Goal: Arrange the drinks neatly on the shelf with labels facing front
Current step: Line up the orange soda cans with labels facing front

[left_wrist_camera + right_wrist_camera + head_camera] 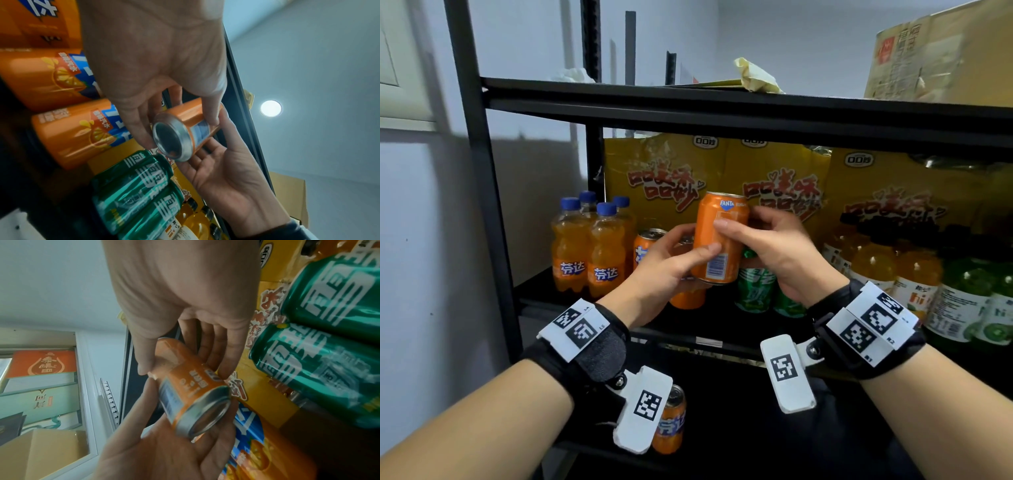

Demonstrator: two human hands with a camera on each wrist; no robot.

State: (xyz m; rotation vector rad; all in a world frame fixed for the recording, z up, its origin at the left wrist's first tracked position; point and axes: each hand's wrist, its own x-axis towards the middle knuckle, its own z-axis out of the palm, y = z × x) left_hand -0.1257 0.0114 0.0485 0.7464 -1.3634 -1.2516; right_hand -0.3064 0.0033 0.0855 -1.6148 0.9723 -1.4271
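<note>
An orange Fanta can [719, 236] is held upright in the air in front of the middle shelf [585, 310]. Its barcode side faces me. My left hand [690, 255] grips the lower half, thumb on the front and fingers behind. My right hand [760, 226] holds the upper half, thumb pressed on the front. The left wrist view shows the can [185, 129] from below, between the left hand [156, 65] and the right hand [226, 178]. The right wrist view shows the can [185, 386] with both hands around it.
The middle shelf holds orange Fanta bottles [585, 246] at left, orange cans [647, 243], green cans [753, 287], juice bottles [876, 267] and green bottles [969, 301] at right. Yellow boxes [664, 171] stand behind. One Fanta can [671, 421] stands on the lower shelf. A cardboard box [935, 58] sits on top.
</note>
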